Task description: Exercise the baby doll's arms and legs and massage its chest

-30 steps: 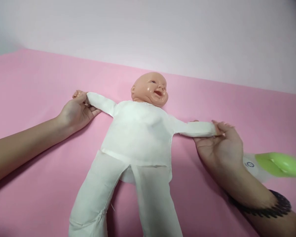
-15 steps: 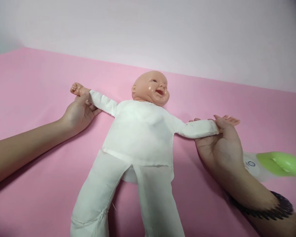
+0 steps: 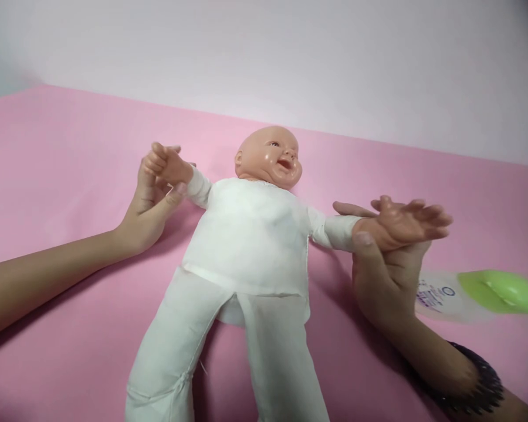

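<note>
A baby doll [image 3: 250,234] in a white cloth suit lies on its back on the pink surface [image 3: 61,146], head toward the wall. My left hand [image 3: 152,205] grips the doll's arm on the left at the wrist; its plastic fist sticks up above my fingers. My right hand [image 3: 385,275] holds the other arm at the wrist from below, thumb on the cuff. That plastic hand [image 3: 405,225] splays out to the right. Both doll arms are raised off the surface.
A white packet with a bright green lid [image 3: 488,293] lies on the pink surface just right of my right hand. A dark beaded bracelet [image 3: 479,381] circles my right wrist. A pale wall [image 3: 290,58] rises behind the surface.
Both hands have lifted the doll's arms up off the surface and drawn them inward. The sleeves have slid back, baring the doll's plastic hands.
</note>
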`<action>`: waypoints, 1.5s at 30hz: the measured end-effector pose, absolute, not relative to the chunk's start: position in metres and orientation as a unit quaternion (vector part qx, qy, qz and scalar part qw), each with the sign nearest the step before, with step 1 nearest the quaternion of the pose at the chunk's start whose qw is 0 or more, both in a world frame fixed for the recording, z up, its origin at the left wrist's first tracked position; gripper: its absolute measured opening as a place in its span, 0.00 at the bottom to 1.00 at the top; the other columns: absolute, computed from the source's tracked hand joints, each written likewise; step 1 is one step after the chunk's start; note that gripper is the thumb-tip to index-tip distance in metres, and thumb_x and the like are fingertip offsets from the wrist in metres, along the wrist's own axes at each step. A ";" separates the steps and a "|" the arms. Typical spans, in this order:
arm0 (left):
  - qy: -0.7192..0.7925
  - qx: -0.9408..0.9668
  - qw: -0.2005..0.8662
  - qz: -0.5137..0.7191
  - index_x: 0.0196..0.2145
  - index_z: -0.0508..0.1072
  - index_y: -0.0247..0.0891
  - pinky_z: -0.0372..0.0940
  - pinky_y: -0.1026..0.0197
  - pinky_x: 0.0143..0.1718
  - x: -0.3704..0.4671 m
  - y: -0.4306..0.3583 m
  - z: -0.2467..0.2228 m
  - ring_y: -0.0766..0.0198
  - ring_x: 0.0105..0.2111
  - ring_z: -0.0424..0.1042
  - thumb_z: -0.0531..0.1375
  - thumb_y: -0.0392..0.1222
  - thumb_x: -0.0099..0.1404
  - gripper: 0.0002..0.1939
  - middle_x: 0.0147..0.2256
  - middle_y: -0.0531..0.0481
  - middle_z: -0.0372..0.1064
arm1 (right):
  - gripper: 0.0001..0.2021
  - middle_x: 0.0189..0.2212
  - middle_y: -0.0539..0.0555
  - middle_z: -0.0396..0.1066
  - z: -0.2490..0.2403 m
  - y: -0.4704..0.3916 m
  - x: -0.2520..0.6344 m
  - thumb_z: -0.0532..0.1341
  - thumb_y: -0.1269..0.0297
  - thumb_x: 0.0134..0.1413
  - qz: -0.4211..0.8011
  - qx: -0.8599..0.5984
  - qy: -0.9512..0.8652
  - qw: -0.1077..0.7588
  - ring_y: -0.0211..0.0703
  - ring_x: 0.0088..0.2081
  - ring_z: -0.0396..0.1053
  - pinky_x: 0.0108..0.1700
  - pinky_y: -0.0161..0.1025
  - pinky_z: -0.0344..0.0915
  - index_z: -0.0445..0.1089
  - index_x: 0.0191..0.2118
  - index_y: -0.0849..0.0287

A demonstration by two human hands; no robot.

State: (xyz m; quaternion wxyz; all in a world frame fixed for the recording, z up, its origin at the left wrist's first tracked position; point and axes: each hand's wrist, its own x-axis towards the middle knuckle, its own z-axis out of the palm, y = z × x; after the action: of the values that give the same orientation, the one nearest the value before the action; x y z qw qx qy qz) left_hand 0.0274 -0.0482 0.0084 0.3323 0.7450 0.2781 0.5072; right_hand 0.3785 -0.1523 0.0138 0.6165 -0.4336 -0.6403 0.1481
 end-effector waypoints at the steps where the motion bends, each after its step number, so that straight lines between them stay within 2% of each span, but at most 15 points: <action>1: 0.266 0.758 0.311 0.507 0.67 0.59 0.65 0.66 0.42 0.63 0.030 -0.052 0.011 0.55 0.66 0.63 0.61 0.44 0.75 0.28 0.66 0.49 0.60 | 0.24 0.57 0.53 0.68 0.013 -0.153 0.379 0.64 0.68 0.62 0.137 -0.411 -0.667 0.606 0.52 0.58 0.75 0.65 0.67 0.67 0.64 0.61 0.41; 3: 0.248 0.786 0.266 0.499 0.66 0.63 0.60 0.66 0.42 0.63 0.034 -0.058 0.015 0.53 0.63 0.67 0.62 0.42 0.73 0.27 0.62 0.48 0.65 | 0.25 0.53 0.52 0.71 0.012 -0.155 0.378 0.65 0.72 0.61 0.123 -0.378 -0.706 0.586 0.54 0.59 0.74 0.67 0.68 0.64 0.66 0.60 0.42; 6: 0.226 0.836 0.221 0.450 0.65 0.66 0.55 0.64 0.39 0.65 0.036 -0.063 0.020 0.49 0.62 0.67 0.64 0.43 0.71 0.26 0.60 0.45 0.68 | 0.24 0.56 0.54 0.73 0.010 -0.159 0.377 0.67 0.70 0.59 0.119 -0.374 -0.754 0.528 0.59 0.65 0.69 0.69 0.70 0.61 0.68 0.59 0.45; 11: 0.183 0.885 0.182 0.387 0.62 0.70 0.53 0.58 0.39 0.71 0.036 -0.064 0.022 0.48 0.66 0.63 0.63 0.45 0.72 0.23 0.63 0.42 0.65 | 0.27 0.63 0.58 0.69 0.010 -0.161 0.378 0.65 0.67 0.61 0.069 -0.349 -0.843 0.403 0.62 0.69 0.62 0.69 0.69 0.59 0.64 0.64 0.47; 16: 0.180 0.896 0.158 0.373 0.64 0.68 0.53 0.58 0.39 0.71 0.037 -0.063 0.021 0.49 0.67 0.62 0.60 0.44 0.74 0.22 0.63 0.42 0.64 | 0.27 0.64 0.60 0.67 0.010 -0.159 0.378 0.63 0.68 0.62 0.050 -0.339 -0.856 0.387 0.62 0.69 0.61 0.68 0.68 0.59 0.62 0.66 0.49; 22: 0.184 0.880 0.181 0.398 0.66 0.64 0.52 0.61 0.39 0.68 0.036 -0.063 0.019 0.49 0.66 0.64 0.59 0.44 0.75 0.24 0.63 0.42 0.64 | 0.26 0.62 0.59 0.69 0.011 -0.160 0.375 0.65 0.68 0.62 0.079 -0.358 -0.830 0.421 0.61 0.68 0.64 0.69 0.67 0.59 0.64 0.64 0.48; 25: 0.213 0.842 0.225 0.442 0.68 0.59 0.55 0.64 0.39 0.66 0.034 -0.059 0.014 0.50 0.64 0.66 0.59 0.45 0.75 0.27 0.63 0.44 0.64 | 0.22 0.58 0.57 0.71 0.008 -0.158 0.375 0.66 0.69 0.62 0.114 -0.380 -0.777 0.489 0.59 0.64 0.68 0.68 0.65 0.63 0.67 0.60 0.49; 27: 0.246 0.803 0.265 0.474 0.68 0.57 0.59 0.64 0.40 0.66 0.031 -0.054 0.010 0.52 0.66 0.64 0.57 0.46 0.77 0.26 0.63 0.46 0.63 | 0.20 0.56 0.55 0.70 0.006 -0.155 0.377 0.65 0.69 0.63 0.141 -0.385 -0.727 0.551 0.55 0.61 0.72 0.67 0.64 0.65 0.67 0.58 0.46; 31: 0.340 0.687 0.376 0.522 0.67 0.54 0.62 0.64 0.39 0.65 0.028 -0.043 0.008 0.51 0.69 0.57 0.58 0.52 0.76 0.26 0.68 0.47 0.55 | 0.21 0.52 0.53 0.73 0.005 -0.149 0.380 0.64 0.60 0.66 0.198 -0.457 -0.598 0.628 0.52 0.58 0.73 0.65 0.66 0.66 0.63 0.61 0.42; 33: 0.379 0.596 0.438 0.555 0.65 0.53 0.60 0.66 0.41 0.63 0.031 -0.040 0.012 0.51 0.68 0.58 0.60 0.54 0.75 0.27 0.70 0.48 0.51 | 0.22 0.48 0.54 0.75 0.008 -0.146 0.381 0.64 0.54 0.65 0.236 -0.506 -0.514 0.651 0.53 0.57 0.74 0.62 0.66 0.70 0.63 0.62 0.43; 35: 0.407 0.499 0.488 0.589 0.62 0.56 0.56 0.69 0.46 0.59 0.036 -0.039 0.020 0.55 0.61 0.66 0.61 0.50 0.74 0.24 0.64 0.47 0.58 | 0.24 0.48 0.54 0.74 0.013 -0.144 0.382 0.64 0.53 0.63 0.277 -0.536 -0.425 0.675 0.54 0.55 0.76 0.58 0.64 0.74 0.62 0.62 0.46; 37: 0.426 0.418 0.518 0.612 0.54 0.61 0.49 0.71 0.53 0.52 0.041 -0.039 0.029 0.61 0.49 0.70 0.60 0.44 0.75 0.14 0.51 0.48 0.65 | 0.24 0.51 0.55 0.71 0.018 -0.141 0.382 0.64 0.55 0.60 0.303 -0.547 -0.347 0.699 0.53 0.52 0.78 0.55 0.60 0.77 0.63 0.61 0.49; 39: 0.433 0.367 0.541 0.621 0.44 0.64 0.42 0.71 0.60 0.45 0.045 -0.040 0.037 0.66 0.38 0.68 0.58 0.39 0.75 0.04 0.40 0.51 0.64 | 0.23 0.53 0.55 0.68 0.023 -0.138 0.382 0.64 0.59 0.59 0.314 -0.545 -0.291 0.721 0.51 0.50 0.80 0.52 0.56 0.80 0.65 0.59 0.50; 42: 0.429 0.319 0.562 0.631 0.32 0.60 0.40 0.70 0.65 0.41 0.047 -0.039 0.045 0.71 0.29 0.60 0.56 0.30 0.73 0.12 0.30 0.56 0.56 | 0.17 0.51 0.53 0.68 0.029 -0.133 0.379 0.61 0.65 0.62 0.331 -0.538 -0.219 0.744 0.48 0.47 0.80 0.47 0.49 0.82 0.67 0.56 0.52; 45: 0.434 0.278 0.572 0.638 0.29 0.56 0.40 0.71 0.62 0.45 0.047 -0.038 0.048 0.70 0.27 0.57 0.54 0.25 0.69 0.15 0.27 0.57 0.50 | 0.10 0.45 0.52 0.70 0.034 -0.129 0.377 0.57 0.68 0.67 0.351 -0.533 -0.153 0.754 0.42 0.43 0.80 0.45 0.43 0.83 0.66 0.52 0.55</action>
State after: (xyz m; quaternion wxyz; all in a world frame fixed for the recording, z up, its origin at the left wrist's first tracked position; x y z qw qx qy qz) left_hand 0.0471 -0.0385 0.0477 0.5716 0.2775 0.4344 0.6384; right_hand 0.3773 -0.1293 0.0341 0.7545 -0.5331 -0.1531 0.3510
